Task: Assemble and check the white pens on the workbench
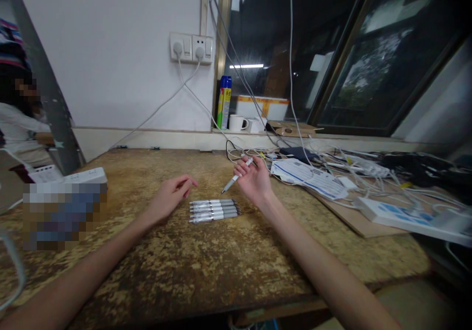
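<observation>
1. The right hand, palm turned up and fingers curled, pinches a slim white-and-grey pen; the slanted barrel's darker end points down and to the left.
2. The left hand is loosely spread with its fingers gently bent, nothing visible in its grasp, just beyond the left end of the pen row.
3. That pen row lies between the forearms: slender cylinders set side by side, glossy white at the left, matte grey toward their dark right ends.
4. Beneath them, the desk has a worn, mottled surface, brown and yellowish, patchy like scuffed wood.
5. To the right, a flat brown board bears a blue-striped white sheet, near thin tangled cables and a long, boxy white power strip.
6. On the sill stand a blue-capped cylindrical can and a smooth, rounded white mug.
</observation>
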A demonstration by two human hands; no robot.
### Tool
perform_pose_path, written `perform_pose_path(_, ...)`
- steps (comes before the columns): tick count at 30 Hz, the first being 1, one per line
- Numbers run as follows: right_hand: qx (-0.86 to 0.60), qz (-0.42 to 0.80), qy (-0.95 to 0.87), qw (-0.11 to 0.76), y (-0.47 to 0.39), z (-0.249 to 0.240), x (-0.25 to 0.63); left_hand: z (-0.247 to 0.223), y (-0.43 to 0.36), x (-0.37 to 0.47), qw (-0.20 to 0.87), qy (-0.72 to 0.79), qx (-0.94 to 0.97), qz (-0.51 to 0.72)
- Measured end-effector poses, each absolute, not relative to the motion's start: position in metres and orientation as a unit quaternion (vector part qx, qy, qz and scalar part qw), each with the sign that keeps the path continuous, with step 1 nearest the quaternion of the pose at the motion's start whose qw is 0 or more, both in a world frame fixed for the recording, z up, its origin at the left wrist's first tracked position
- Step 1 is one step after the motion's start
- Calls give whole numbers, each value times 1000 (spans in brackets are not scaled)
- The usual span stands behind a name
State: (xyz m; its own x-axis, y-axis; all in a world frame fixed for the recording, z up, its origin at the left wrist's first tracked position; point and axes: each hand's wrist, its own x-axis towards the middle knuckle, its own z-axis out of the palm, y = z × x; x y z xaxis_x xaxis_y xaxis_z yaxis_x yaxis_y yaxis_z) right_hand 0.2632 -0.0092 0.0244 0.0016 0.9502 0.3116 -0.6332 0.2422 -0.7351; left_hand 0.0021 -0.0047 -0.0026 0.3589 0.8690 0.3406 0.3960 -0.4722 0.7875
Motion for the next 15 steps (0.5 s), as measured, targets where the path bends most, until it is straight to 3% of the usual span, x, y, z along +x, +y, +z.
perform_pose_path(3, -199, 580, -402, 680, -10, 25, 265, -2, -9, 4, 250, 425, 793, 357)
perform_pose_path(15, -176, 597, -370, 690, -13, 30, 266, -4, -12, 12, 288, 412, 791, 350)
